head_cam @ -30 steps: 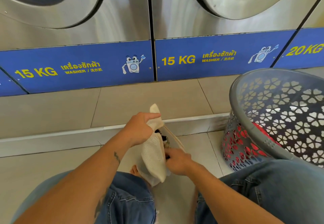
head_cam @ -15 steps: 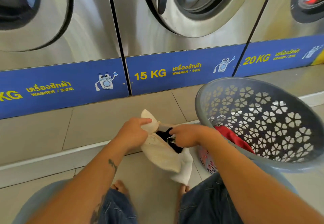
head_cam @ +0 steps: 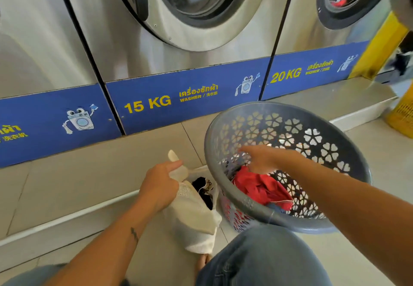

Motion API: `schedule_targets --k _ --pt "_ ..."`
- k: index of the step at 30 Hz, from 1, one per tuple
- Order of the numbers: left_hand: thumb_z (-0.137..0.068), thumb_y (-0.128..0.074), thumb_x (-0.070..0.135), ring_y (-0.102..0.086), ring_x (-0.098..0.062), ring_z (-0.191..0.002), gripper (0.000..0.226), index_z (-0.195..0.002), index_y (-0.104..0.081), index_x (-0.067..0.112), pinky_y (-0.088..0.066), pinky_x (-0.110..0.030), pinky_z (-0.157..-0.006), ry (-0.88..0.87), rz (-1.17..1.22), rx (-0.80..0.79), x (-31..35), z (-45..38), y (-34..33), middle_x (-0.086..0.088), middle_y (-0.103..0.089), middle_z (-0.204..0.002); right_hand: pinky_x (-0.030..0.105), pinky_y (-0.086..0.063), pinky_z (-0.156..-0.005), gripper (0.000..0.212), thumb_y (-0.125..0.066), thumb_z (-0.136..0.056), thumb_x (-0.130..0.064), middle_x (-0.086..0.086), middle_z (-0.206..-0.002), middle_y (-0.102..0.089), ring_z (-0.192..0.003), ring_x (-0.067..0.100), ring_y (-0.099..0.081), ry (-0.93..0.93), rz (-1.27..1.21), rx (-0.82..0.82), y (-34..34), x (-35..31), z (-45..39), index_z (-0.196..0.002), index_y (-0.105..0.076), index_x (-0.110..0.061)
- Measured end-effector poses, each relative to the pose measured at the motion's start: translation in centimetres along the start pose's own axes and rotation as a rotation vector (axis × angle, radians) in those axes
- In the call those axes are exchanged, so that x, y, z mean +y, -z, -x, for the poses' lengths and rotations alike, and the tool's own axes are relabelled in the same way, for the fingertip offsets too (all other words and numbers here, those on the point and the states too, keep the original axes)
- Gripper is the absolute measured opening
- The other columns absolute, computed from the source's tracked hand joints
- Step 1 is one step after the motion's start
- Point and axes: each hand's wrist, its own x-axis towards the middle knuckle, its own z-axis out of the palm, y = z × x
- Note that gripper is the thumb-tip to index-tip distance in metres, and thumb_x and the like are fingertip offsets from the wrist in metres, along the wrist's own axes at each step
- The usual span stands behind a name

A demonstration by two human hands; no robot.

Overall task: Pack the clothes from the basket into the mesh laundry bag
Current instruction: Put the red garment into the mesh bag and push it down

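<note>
A cream mesh laundry bag [head_cam: 195, 212] hangs between my knees, its mouth held up by my left hand [head_cam: 159, 185], which grips the rim. Dark clothing [head_cam: 202, 187] shows inside the bag's opening. To the right stands a grey plastic basket [head_cam: 243, 205] with flower-shaped holes. Red clothes [head_cam: 261, 188] lie in its bottom. My right hand [head_cam: 262, 158] is inside the basket, just above the red clothes, fingers spread and holding nothing.
A row of steel washing machines [head_cam: 190, 39] on a blue-labelled base stands ahead, above a tiled step [head_cam: 89, 173]. A yellow basket [head_cam: 400, 113] sits at the far right. My jeans-clad knee [head_cam: 263, 256] is just below the grey basket.
My right hand left the bag's mouth and moved right into the basket above the red clothes. My left hand kept its grip on the bag. The view turned to the right.
</note>
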Motion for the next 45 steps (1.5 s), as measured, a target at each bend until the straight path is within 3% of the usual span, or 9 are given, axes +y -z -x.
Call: schedule_targets --k 8,16,20,23,26,29,34,38,45 --pt "-0.092 -0.043 0.004 -0.05 -0.021 -0.121 0.056 -0.133 -0.053 0.04 -0.039 -0.026 -0.09 -0.055 -0.102 -0.065 0.1 -2.3 0.0 -0.001 -0.046 -0.146 0.034 -0.046 -0.097 0.084 -0.067 -0.083 -0.033 0.014 -0.148 -0.048 -0.13 0.034 -0.05 -0.022 0.373 -0.195 -5.4 2.6 -10.3 -0.153 -0.026 -0.016" --pt "-0.083 -0.064 0.04 -0.044 -0.007 -0.121 0.06 -0.139 -0.042 0.044 -0.039 -0.035 -0.103 -0.088 -0.075 -0.088 -1.1 -1.5 -0.9 0.031 -0.046 -0.13 0.057 -0.029 -0.113 0.118 -0.076 -0.067 -0.057 0.019 -0.162 0.017 -0.147 0.05 -0.014 -0.256 0.395 -0.41 -13.5 6.1 -17.5 -0.153 0.004 -0.048" --pt "-0.082 -0.067 0.024 -0.042 -0.006 -0.119 0.067 -0.139 -0.04 0.048 -0.037 -0.03 -0.1 -0.072 -0.118 -0.059 -2.2 -1.4 -0.7 0.032 -0.044 -0.128 0.057 -0.039 -0.106 0.078 -0.06 -0.084 -0.038 0.018 -0.154 -0.025 -0.143 0.042 -0.02 -0.055 0.577 -0.343 -16.2 5.7 -17.6 -0.152 -0.026 -0.027" --pt "-0.083 -0.066 0.018 -0.041 -0.008 -0.122 0.066 -0.138 -0.042 0.046 -0.036 -0.032 -0.102 -0.043 -0.129 -0.061 -2.5 -1.4 -0.5 0.03 -0.046 -0.126 0.045 -0.05 -0.098 0.05 -0.056 -0.088 -0.029 0.013 -0.135 -0.056 -0.126 0.032 -0.05 0.073 0.582 -0.274 -15.6 5.2 -17.5 -0.135 -0.054 -0.012" --pt "-0.084 -0.064 0.015 -0.044 -0.01 -0.12 0.063 -0.136 -0.047 0.045 -0.038 -0.03 -0.097 -0.019 -0.121 -0.072 -2.2 -1.3 -0.6 0.031 -0.048 -0.119 0.039 -0.056 -0.085 0.029 -0.057 -0.084 -0.031 0.01 -0.107 -0.069 -0.1 0.031 -0.064 0.14 0.451 -0.192 -13.2 4.0 -17.2 -0.104 -0.069 -0.015" --pt "-0.082 -0.067 0.013 -0.054 -0.014 -0.107 0.059 -0.129 -0.054 0.047 -0.041 -0.026 -0.081 0.057 -0.049 -0.085 -1.9 -1.4 -0.6 0.019 -0.052 -0.119 0.033 -0.053 -0.067 0.009 -0.062 -0.074 -0.025 0.006 -0.082 -0.063 -0.082 0.029 -0.061 0.103 0.202 -0.064 -9.9 2.8 -16.1 -0.07 -0.057 -0.019" --pt "-0.082 -0.063 0.011 -0.058 -0.018 -0.102 0.059 -0.129 -0.055 0.045 -0.046 -0.029 -0.079 0.074 -0.037 -0.072 -1.3 -1.5 -0.2 0.003 -0.056 -0.133 0.032 -0.042 -0.057 0.014 -0.065 -0.07 -0.013 0.009 -0.066 -0.055 -0.064 0.022 -0.05 0.084 -0.311 0.181 -4.1 2.0 -11.5 -0.075 -0.059 -0.001" --pt "-0.08 -0.048 -0.004 -0.06 -0.015 -0.098 0.061 -0.117 -0.065 0.042 -0.046 -0.02 -0.07 0.075 0.158 -0.004 -0.4 -0.8 0.6 0.001 -0.06 -0.129 0.031 -0.04 -0.059 0.009 -0.061 -0.067 -0.015 0.004 -0.065 -0.052 -0.061 0.017 -0.049 0.216 -0.791 0.348 0.5 -0.2 -4.4 -0.073 -0.055 -0.013" --pt "-0.077 -0.052 -0.006 -0.062 0.004 -0.083 0.069 -0.096 -0.066 0.059 -0.045 -0.013 -0.064 -0.092 0.37 0.108 3.2 1.8 4.1 0.013 -0.066 -0.112 0.021 -0.039 -0.05 0.019 -0.063 -0.077 -0.006 -0.011 -0.058 -0.05 -0.054 0.008 -0.045 0.492 -1.061 0.554 3.8 -6.0 5.7 -0.07 -0.054 -0.022"
